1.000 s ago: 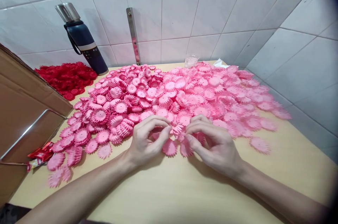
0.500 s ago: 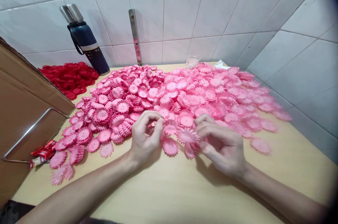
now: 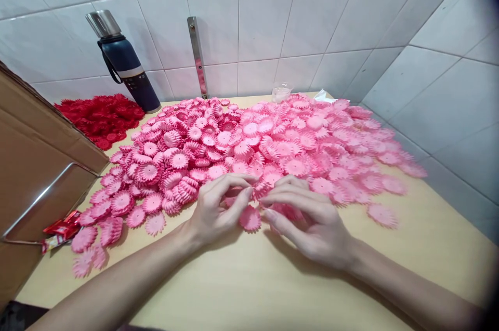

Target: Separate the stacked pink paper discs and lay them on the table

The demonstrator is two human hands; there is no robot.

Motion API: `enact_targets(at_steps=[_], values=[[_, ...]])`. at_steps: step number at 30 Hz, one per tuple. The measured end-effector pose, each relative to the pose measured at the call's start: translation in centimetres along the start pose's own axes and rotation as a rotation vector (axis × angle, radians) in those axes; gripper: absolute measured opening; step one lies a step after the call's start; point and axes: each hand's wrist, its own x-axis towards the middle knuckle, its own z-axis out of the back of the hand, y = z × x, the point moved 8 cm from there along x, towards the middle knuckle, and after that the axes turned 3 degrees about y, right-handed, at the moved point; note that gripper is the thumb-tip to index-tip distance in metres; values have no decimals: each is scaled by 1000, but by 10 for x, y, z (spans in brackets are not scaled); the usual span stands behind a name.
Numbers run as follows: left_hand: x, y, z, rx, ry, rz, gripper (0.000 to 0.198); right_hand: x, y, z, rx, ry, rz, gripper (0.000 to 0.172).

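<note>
White wall tiles are backing the desk; pink discs are lying heaped on it, one btwn L hand & R hand, whose fingers are sitting half-curled (pinching anything? can't tell).

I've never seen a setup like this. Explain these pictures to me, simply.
There is no machine here, only a person's bare left hand and right hand. The camera is worn on the head, looking forward and down.

On the table lies a wide heap of pink discs with notched edges. Toward the back left are a red heap and a flask; a clear cup is at the back.

Both hands are at the heap's near edge, fingertips close together. Whether either grips a disc is hard to tell.
</note>
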Motion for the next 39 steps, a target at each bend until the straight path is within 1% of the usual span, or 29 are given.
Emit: enact_targets(at_steps=[3, 6, 9, 12, 16, 20, 28, 31, 35, 39], values=[[0, -7, -6, 6, 94, -77, 13, -2, -5, -6, 45, 51, -24, 23], [1, -9, -7, -19, 129, -84, 13, -2, -9, -6, 98, 49, -28, 26], [3, -8, -4, -32, 102, -77, 12, -2, -10, -6, 99, 51, -45, 27], [3, -8, -4, -39, 91, -82, 11, -2, -12, -7, 95, 50, -60, 24], [3, -7, -5, -41, 97, -87, 11, -4, -13, -7, 80, 58, -64, 18], [2, -6, -7, -33, 115, -83, 12, -4, -15, -6, 74, 62, -71, 16], [0, -3, -9, -10, 142, -70, 12, -4, -15, -9, 32, 134, -100, 15], [1, -4, -8, -9, 136, -71, 14, -4, -16, -8, 16, 123, -84, 14], [2, -9, -8, -17, 132, -106, 18, -4, -15, -7, 25, 109, -68, 14], [3, -12, -7, -22, 127, -148, 18, -2, -13, -1, 59, 36, -81, 18]])
